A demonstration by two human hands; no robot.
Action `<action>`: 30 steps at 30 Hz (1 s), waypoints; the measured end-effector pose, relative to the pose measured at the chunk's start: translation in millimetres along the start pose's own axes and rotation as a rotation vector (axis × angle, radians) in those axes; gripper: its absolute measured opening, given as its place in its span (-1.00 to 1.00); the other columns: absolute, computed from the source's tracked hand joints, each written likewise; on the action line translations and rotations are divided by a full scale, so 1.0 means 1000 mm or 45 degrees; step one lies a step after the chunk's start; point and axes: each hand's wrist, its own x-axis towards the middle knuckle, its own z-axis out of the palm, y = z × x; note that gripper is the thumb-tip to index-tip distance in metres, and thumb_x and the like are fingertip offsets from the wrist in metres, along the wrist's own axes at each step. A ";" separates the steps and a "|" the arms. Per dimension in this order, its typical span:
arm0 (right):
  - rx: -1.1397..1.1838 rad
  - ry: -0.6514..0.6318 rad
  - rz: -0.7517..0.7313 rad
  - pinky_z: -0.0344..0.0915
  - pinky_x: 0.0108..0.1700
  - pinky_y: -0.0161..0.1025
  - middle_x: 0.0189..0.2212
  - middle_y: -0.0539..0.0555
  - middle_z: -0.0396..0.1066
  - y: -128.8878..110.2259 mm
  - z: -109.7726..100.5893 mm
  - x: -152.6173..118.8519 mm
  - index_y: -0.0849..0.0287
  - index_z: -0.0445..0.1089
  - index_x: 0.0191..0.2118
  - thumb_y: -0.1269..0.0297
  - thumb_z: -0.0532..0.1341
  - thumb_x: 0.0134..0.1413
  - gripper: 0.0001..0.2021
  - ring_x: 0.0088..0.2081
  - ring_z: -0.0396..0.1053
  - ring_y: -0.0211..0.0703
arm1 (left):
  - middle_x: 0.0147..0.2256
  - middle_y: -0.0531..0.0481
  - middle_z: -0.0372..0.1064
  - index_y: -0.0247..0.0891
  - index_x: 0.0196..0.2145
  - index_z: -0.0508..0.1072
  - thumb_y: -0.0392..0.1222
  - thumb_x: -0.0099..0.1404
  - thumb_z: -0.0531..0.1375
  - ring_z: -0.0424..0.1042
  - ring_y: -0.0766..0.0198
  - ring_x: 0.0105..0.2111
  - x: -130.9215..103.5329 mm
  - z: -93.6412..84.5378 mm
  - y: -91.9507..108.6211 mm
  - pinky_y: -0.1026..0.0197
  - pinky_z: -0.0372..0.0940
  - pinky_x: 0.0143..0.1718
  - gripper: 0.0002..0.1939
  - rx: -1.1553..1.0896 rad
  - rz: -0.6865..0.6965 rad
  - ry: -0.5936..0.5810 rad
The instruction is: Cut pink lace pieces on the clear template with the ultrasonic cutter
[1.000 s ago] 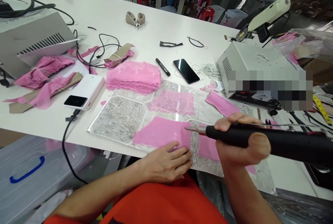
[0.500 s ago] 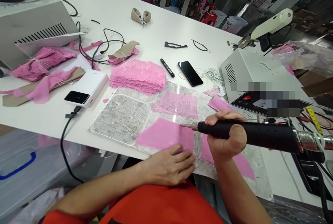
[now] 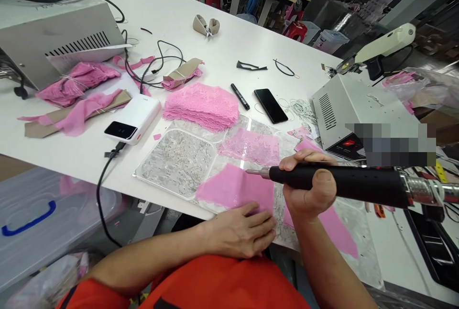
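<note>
My right hand [image 3: 313, 187] is wrapped round a black cylindrical power tool [image 3: 366, 185], its thumb along the near side. The tool's narrow metal tip [image 3: 256, 172] points left, over the upper edge of a pink cloth piece [image 3: 222, 187]; whether it touches cannot be made out. Flat on that cloth's lower edge lies my left hand [image 3: 244, 232], fingers stretched out. Under the cloth is a grey marbled board [image 3: 172, 160] with a clear cover. A pink lace piece [image 3: 251, 146] lies just beyond, and another pink piece [image 3: 337, 232] is partly hidden by my right forearm.
A stack of pink lace [image 3: 201, 105] stands behind the board. Nearby are a marker [image 3: 240, 96], a phone [image 3: 271, 105] and a white power bank [image 3: 136, 117] with cables. Grey machine boxes stand left [image 3: 68, 36] and right [image 3: 358, 103]. A plastic bin [image 3: 71, 218] is below left.
The camera view has shifted, so the table's things sit further right. The tool's tip has moved slightly left over the cloth. My left hand stays pressed on the cloth.
</note>
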 end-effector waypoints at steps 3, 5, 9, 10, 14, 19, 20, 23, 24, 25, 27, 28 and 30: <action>0.007 -0.010 -0.015 0.34 -0.47 -0.23 -0.42 -0.04 0.31 0.003 0.002 -0.001 0.15 0.35 -0.37 0.17 0.20 -0.01 -0.85 -0.55 0.34 -0.31 | 0.05 -0.25 0.42 -0.38 -0.03 0.49 -0.14 0.49 0.02 0.37 0.05 0.05 -0.001 0.001 0.001 0.03 0.30 -0.01 -0.67 -0.001 0.005 -0.006; -0.005 -0.009 -0.026 0.34 -0.48 -0.23 -0.43 -0.04 0.32 0.004 0.002 -0.001 0.15 0.34 -0.38 0.18 0.20 -0.01 -0.85 -0.56 0.33 -0.31 | 0.05 -0.25 0.42 -0.39 -0.03 0.49 -0.15 0.49 0.02 0.37 0.05 0.05 -0.001 0.002 0.001 0.03 0.30 -0.01 -0.67 -0.008 0.000 0.001; -0.044 0.003 -0.056 0.33 -0.49 -0.22 -0.45 -0.04 0.32 0.004 0.004 0.000 0.17 0.33 -0.41 0.20 0.20 -0.03 -0.86 -0.57 0.33 -0.30 | 0.05 -0.26 0.41 -0.40 -0.03 0.50 -0.13 0.49 0.04 0.38 0.05 0.03 -0.002 0.004 0.002 0.03 0.29 -0.02 -0.66 -0.003 0.005 0.015; -0.039 0.010 -0.051 0.33 -0.50 -0.22 -0.45 -0.04 0.31 0.004 0.005 0.001 0.17 0.33 -0.42 0.20 0.20 -0.04 -0.86 -0.57 0.32 -0.30 | 0.05 -0.27 0.41 -0.40 -0.03 0.50 -0.12 0.49 0.05 0.38 0.05 0.03 -0.002 0.004 0.003 0.03 0.28 -0.03 -0.66 0.002 0.006 0.015; 0.034 0.028 0.003 0.32 -0.51 -0.23 -0.45 -0.04 0.30 0.002 0.015 0.000 0.17 0.34 -0.42 0.18 0.19 -0.06 -0.84 -0.58 0.30 -0.32 | 0.03 -0.26 0.43 -0.40 -0.01 0.49 -0.20 0.48 0.05 0.40 0.08 0.00 -0.002 0.004 0.003 0.05 0.28 -0.06 -0.70 0.022 0.010 0.028; 0.075 -0.047 0.065 0.33 -0.51 -0.24 -0.44 -0.04 0.30 0.004 0.032 -0.006 0.15 0.35 -0.42 0.15 0.20 -0.05 -0.82 -0.58 0.31 -0.34 | 0.03 -0.27 0.43 -0.37 -0.03 0.50 -0.29 0.44 0.07 0.42 0.14 -0.06 -0.002 0.007 0.004 0.11 0.26 -0.15 -0.74 0.039 -0.011 0.058; 0.085 -0.069 0.079 0.33 -0.51 -0.24 -0.44 -0.04 0.30 0.004 0.034 -0.008 0.15 0.35 -0.41 0.14 0.21 -0.05 -0.82 -0.58 0.31 -0.34 | 0.01 -0.27 0.44 -0.37 -0.04 0.50 -0.29 0.44 0.07 0.42 0.15 -0.07 -0.002 0.007 0.005 0.13 0.26 -0.17 -0.74 0.039 -0.018 0.065; 0.112 -0.102 0.108 0.34 -0.50 -0.24 -0.43 -0.04 0.30 0.007 0.038 -0.011 0.15 0.36 -0.40 0.13 0.23 -0.06 -0.81 -0.58 0.32 -0.34 | -0.05 -0.26 0.47 -0.39 -0.04 0.50 -0.30 0.45 0.05 0.42 0.16 -0.09 -0.002 0.008 0.006 0.15 0.24 -0.23 -0.73 0.033 -0.034 0.077; 0.118 -0.104 0.109 0.34 -0.50 -0.24 -0.43 -0.04 0.30 0.008 0.039 -0.012 0.15 0.36 -0.40 0.12 0.23 -0.06 -0.81 -0.57 0.32 -0.34 | -0.06 -0.26 0.47 -0.40 -0.04 0.50 -0.30 0.45 0.04 0.42 0.16 -0.10 -0.002 0.008 0.006 0.15 0.23 -0.24 -0.72 0.032 -0.039 0.082; 0.123 -0.103 0.107 0.34 -0.49 -0.24 -0.42 -0.04 0.30 0.008 0.040 -0.012 0.15 0.36 -0.39 0.12 0.23 -0.06 -0.80 -0.57 0.32 -0.34 | -0.07 -0.25 0.48 -0.41 -0.04 0.51 -0.32 0.45 0.04 0.42 0.17 -0.10 -0.002 0.008 0.006 0.16 0.23 -0.25 -0.72 0.030 -0.041 0.089; 0.125 -0.106 0.104 0.34 -0.49 -0.23 -0.42 -0.04 0.30 0.009 0.040 -0.012 0.15 0.36 -0.39 0.13 0.23 -0.06 -0.81 -0.57 0.32 -0.33 | -0.06 -0.24 0.47 -0.41 -0.04 0.51 -0.33 0.44 0.03 0.41 0.17 -0.10 -0.002 0.008 0.006 0.15 0.23 -0.24 -0.72 0.028 -0.040 0.098; 0.123 -0.110 0.102 0.34 -0.49 -0.23 -0.42 -0.04 0.30 0.009 0.040 -0.012 0.15 0.37 -0.39 0.13 0.23 -0.05 -0.81 -0.57 0.32 -0.33 | -0.05 -0.24 0.47 -0.41 -0.05 0.51 -0.33 0.44 0.04 0.41 0.17 -0.10 -0.002 0.008 0.006 0.15 0.23 -0.24 -0.72 0.030 -0.039 0.099; 0.116 -0.114 0.096 0.34 -0.49 -0.22 -0.42 -0.04 0.30 0.009 0.040 -0.012 0.15 0.37 -0.39 0.14 0.22 -0.04 -0.81 -0.57 0.33 -0.33 | -0.04 -0.24 0.47 -0.39 -0.06 0.52 -0.32 0.44 0.05 0.40 0.16 -0.10 -0.002 0.008 0.005 0.14 0.23 -0.24 -0.73 0.035 -0.030 0.094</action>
